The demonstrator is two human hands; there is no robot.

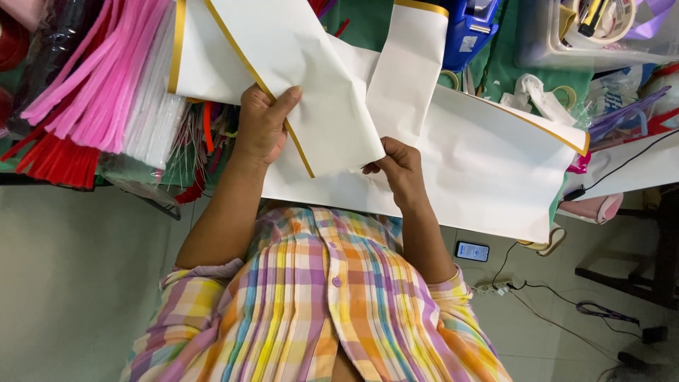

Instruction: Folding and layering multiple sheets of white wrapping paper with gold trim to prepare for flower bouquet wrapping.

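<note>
White paper sheet (467,163) with gold edging: spread between both hands, folded over at the top. Left hand (263,124): closed on the folded flap, thumb on top. Right hand (399,166): pinching the sheet's lower fold. Pink fuzzy craft stems (92,78): just left of the left hand. Phone (472,251): on the floor below the right hand.

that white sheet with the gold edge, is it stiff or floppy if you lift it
Probably floppy: the sheet folds over between the left hand and right hand and shows soft creases. Likely light, since fingertip pinches hold it up. It may crease easily.
</note>
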